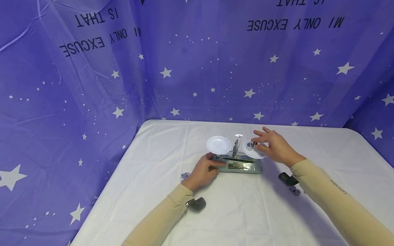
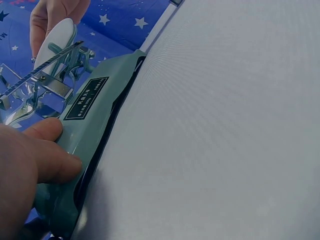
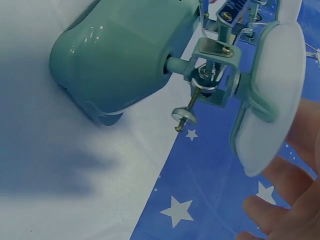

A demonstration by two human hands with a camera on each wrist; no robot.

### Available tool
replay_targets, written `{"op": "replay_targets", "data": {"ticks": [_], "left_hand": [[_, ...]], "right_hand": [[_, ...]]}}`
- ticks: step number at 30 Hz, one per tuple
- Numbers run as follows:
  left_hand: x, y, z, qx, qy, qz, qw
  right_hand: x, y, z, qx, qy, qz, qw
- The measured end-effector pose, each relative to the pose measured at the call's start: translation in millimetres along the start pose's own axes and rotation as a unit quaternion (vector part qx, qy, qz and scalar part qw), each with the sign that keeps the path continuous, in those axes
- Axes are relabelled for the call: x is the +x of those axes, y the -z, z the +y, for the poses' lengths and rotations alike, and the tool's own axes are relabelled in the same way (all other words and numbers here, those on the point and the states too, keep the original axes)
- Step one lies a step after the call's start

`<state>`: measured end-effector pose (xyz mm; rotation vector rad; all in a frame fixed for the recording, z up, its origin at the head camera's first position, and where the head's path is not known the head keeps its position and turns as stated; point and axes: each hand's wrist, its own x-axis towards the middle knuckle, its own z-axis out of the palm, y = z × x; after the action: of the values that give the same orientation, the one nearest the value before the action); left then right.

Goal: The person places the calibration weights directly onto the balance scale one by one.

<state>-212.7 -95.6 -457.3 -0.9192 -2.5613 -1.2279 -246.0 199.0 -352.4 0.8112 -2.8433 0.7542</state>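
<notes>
A green balance scale [image 1: 235,166] with two white pans stands on the table. The left pan [image 1: 218,145] holds nothing. On the right pan [image 1: 258,154] stands a shiny metal weight [image 1: 250,146]. My right hand [image 1: 277,147] is over this pan, its thumb and index finger pinching a smaller metal weight [image 1: 255,144] beside the first. In the right wrist view the pan [image 3: 275,95] hides the fingertips. My left hand [image 1: 203,171] rests at the left end of the base, two extended fingers [image 2: 60,166] lying on the green metal [image 2: 95,132].
A white cloth [image 1: 234,212] covers the table. Small round purplish pieces lie left of the left hand [image 1: 185,176] and below the right forearm [image 1: 294,190]. Black wrist devices [image 1: 197,204] sit by both cuffs. A blue star-patterned curtain [image 1: 215,68] closes off the back and sides.
</notes>
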Motion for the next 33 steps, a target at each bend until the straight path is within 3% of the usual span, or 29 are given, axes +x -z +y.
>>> {"op": "replay_targets", "data": {"ticks": [22, 27, 33], "left_hand": [[-0.2, -1.1, -1.1, -0.004, -0.008, 0.007, 0.9999], [-0.5, -1.3, -1.7, -0.002, -0.014, 0.011, 0.9998], [0.8, -1.0, -1.4, -0.006, -0.010, 0.009, 0.9999]], "right_hand": [[-0.8, -6, 4, 0.017, -0.021, -0.015, 0.9995], [-8.4, -2, 5, 0.017, -0.018, -0.001, 0.9997], [-28.1, 13, 9, 0.005, -0.045, 0.012, 0.9989]]}}
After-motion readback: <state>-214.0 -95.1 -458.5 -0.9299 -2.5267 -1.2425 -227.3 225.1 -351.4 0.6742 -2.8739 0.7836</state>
